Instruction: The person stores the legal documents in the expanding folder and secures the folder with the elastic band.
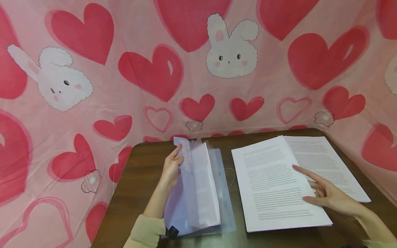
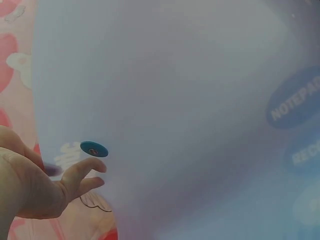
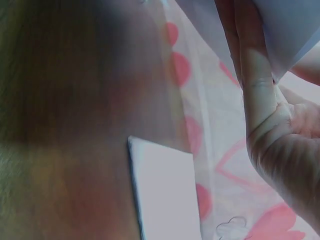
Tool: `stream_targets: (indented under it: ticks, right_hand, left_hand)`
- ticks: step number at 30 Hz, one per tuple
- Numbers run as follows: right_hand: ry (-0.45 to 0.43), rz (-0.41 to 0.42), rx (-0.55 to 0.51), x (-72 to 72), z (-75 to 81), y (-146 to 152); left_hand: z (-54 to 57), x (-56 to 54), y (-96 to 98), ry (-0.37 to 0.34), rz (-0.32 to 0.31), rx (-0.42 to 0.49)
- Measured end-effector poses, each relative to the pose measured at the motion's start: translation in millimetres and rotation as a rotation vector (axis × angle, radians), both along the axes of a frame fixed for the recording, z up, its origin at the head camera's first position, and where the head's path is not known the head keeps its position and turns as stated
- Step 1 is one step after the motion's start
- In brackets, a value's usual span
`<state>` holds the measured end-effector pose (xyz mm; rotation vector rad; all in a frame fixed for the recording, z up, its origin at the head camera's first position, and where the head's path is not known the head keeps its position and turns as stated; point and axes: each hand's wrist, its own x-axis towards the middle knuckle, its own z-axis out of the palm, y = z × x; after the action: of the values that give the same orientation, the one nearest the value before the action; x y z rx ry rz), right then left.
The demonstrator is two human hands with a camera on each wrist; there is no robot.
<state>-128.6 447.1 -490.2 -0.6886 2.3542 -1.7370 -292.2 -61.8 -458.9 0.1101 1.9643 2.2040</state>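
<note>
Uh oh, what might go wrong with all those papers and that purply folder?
The front paper stack might fan out or slip: the right-hand grip holds it by one side, and no clip shows on it.
The folder cover might flop over if the left-hand grip loosens, since it is held up near its far end.
Pages might get mixed up, because that stack overlaps the other printed pile in the head view.
</note>
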Motion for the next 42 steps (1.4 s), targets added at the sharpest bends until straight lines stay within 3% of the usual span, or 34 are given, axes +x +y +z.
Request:
stream_targets:
  ticks: [9,16,23,31,42]
  right_hand:
    - [0.06,0.011,0.05,-3.5,21.5,-21.6]
    - [0.031,0.128,0.002,-19.3,30.1,-36.2]
    - [-0.024,0.226,-0.049,-40.6,27.8,-52.7]
    - [-0.086,0.217,-0.052,-57.3,21.4,-65.7]
    - [-0.025,0.228,-0.08,-63.8,15.1,-84.8]
  left_hand:
    - [1.0,-0.7,-2.3,0.006,-0.003,0.003]
    - [1.5,-1.0,-0.8,0.003,0.025,0.0]
    - [-1.5,1.3,0.9,0.014,0.025,0.014]
    - [-3.4,3.0,2.9,-0.002,0.016,0.0]
    - [-3.9,2.9,3.2,-0.011,-0.002,0.02]
